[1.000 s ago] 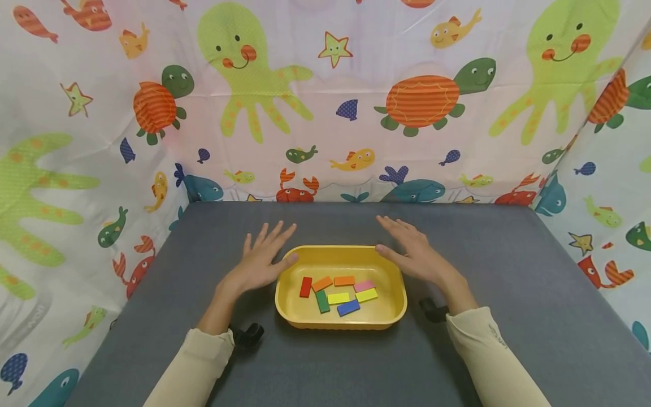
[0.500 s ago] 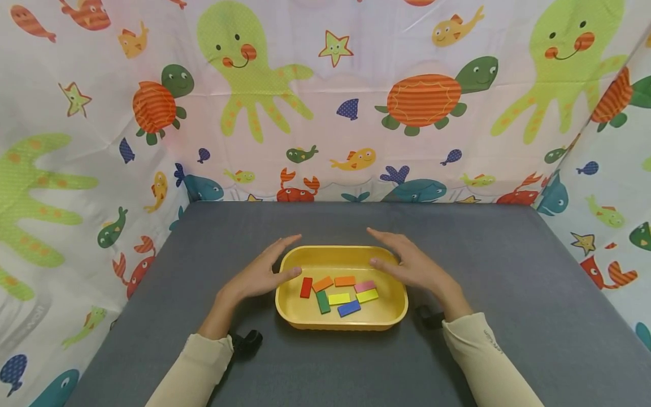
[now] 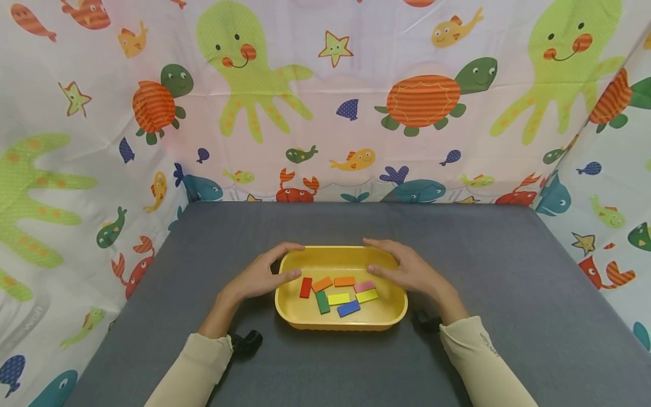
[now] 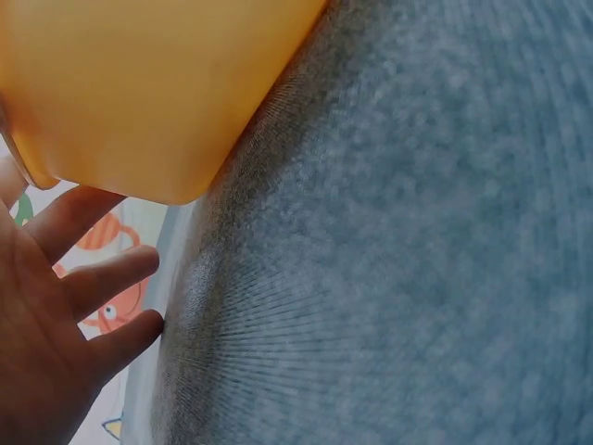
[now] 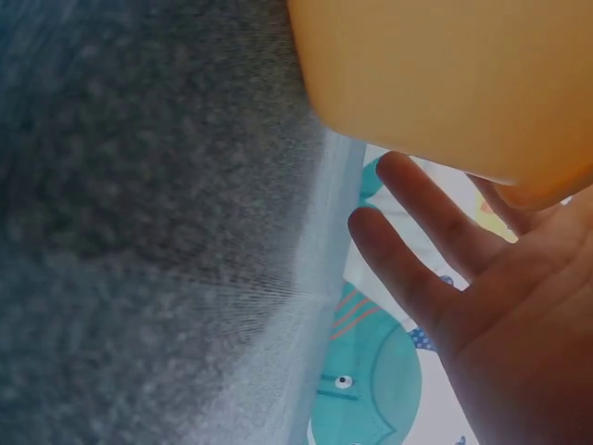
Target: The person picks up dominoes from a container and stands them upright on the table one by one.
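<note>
A yellow plastic tray [image 3: 342,325] stands on the grey table, with several small coloured blocks lying flat inside. My left hand [image 3: 258,277] is at its left far corner, thumb over the inside and fingers around the outside. Opposite, my right hand [image 3: 417,274] lies the same way at the right far corner. Both wrist views show loosely spread fingers beside and behind the tray wall; firm contact cannot be made out. Among the blocks are a red block [image 3: 306,287], a green block [image 3: 322,302], a blue block [image 3: 348,308] and a pink block [image 3: 364,286].
The grey table [image 3: 335,370] reaches back to a white curtain [image 3: 325,118] printed with sea animals, which also runs along both sides. A black wrist-camera mount [image 3: 247,342] sits below the left wrist, and another black mount [image 3: 426,322] is by the right.
Both hands have come down and inward from above the tray's sides to its far corners, their fingers bending in more. The tray and blocks have stayed in place.
</note>
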The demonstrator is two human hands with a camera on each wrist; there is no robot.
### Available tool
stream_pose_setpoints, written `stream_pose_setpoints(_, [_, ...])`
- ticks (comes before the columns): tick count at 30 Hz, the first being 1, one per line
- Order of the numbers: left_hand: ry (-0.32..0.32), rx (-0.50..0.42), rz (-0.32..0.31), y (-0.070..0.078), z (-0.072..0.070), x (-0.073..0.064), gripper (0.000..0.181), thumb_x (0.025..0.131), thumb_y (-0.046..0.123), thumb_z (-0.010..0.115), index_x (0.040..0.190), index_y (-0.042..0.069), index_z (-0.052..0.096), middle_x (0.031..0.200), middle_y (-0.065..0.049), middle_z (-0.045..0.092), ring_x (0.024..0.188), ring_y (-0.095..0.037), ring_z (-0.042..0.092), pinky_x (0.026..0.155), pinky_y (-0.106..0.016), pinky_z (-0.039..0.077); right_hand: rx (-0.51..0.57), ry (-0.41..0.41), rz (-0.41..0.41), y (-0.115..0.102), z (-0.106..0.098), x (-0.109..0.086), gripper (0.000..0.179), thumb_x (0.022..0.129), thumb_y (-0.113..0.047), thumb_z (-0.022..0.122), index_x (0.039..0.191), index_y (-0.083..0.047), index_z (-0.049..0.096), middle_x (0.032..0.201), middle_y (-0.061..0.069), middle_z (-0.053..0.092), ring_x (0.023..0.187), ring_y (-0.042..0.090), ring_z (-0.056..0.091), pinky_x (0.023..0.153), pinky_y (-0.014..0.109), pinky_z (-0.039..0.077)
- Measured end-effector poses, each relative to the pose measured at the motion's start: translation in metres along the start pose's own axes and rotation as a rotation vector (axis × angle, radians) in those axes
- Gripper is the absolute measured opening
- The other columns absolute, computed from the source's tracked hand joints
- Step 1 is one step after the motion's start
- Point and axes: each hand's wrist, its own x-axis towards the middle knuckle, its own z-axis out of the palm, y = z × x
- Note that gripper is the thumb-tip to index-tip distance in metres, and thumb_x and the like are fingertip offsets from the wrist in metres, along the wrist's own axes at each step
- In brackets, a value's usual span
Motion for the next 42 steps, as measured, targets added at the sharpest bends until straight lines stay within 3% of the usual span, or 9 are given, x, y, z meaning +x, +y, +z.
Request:
stream_pose_setpoints(11, [-0.044,-0.046,-0.007,-0.003,-0.003,-0.002,0.062,0.091,0.043,0.073,0.146,0.045,0.044,0.155,0.007,0.046,0.144,-0.026,0.042,0.117,-0.064,0.035,-0.007,0.029,-0.051,0.003,0.001,-0.001,0.059,0.092,-0.04,0.073,0.147,-0.029,0.054,0.152,0.004,0.054,0.14,0.034,0.048,0.114,0.067,0.037])
stream_pose_setpoints(25, [-0.138,-0.083,0.062,-0.007,-0.011,-0.001,0.071,0.092,0.036,0.071,0.153,0.045,0.037,0.162,0.006,0.038,0.146,-0.027,0.039,0.116,-0.065,0.036,-0.011,0.118,-0.23,-0.016,-0.005,0.001,0.057,0.086,-0.03,0.082,0.139,-0.021,0.063,0.139,0.002,0.061,0.13,0.026,0.049,0.108,0.061,0.043])
stream_pose_setpoints(28, [-0.144,-0.087,0.066,-0.008,-0.011,-0.001,0.071,0.091,0.036,0.071,0.153,0.045,0.037,0.162,0.006,0.037,0.146,-0.027,0.039,0.116,-0.064,0.037,0.004,0.092,-0.231,-0.022,-0.004,0.001,0.057,0.085,-0.031,0.083,0.138,-0.023,0.063,0.137,0.0,0.063,0.127,0.024,0.051,0.107,0.059,0.045])
stream_pose_setpoints(35, [-0.146,-0.091,0.05,-0.01,-0.009,-0.003,0.071,0.091,0.038,0.071,0.153,0.046,0.036,0.163,0.007,0.037,0.147,-0.027,0.038,0.117,-0.064,0.036,0.072,-0.007,-0.159,-0.033,0.006,-0.001,0.06,0.082,-0.032,0.086,0.138,-0.023,0.064,0.132,0.007,0.064,0.123,0.034,0.052,0.102,0.062,0.048])
stream_pose_setpoints(42, [-0.141,-0.095,0.029,-0.012,-0.008,-0.004,0.069,0.092,0.039,0.069,0.152,0.048,0.037,0.163,0.007,0.037,0.148,-0.028,0.037,0.116,-0.067,0.034,0.113,-0.095,-0.165,-0.039,0.018,0.002,0.059,0.082,-0.026,0.086,0.137,-0.024,0.064,0.13,0.003,0.067,0.119,0.024,0.056,0.099,0.053,0.05])
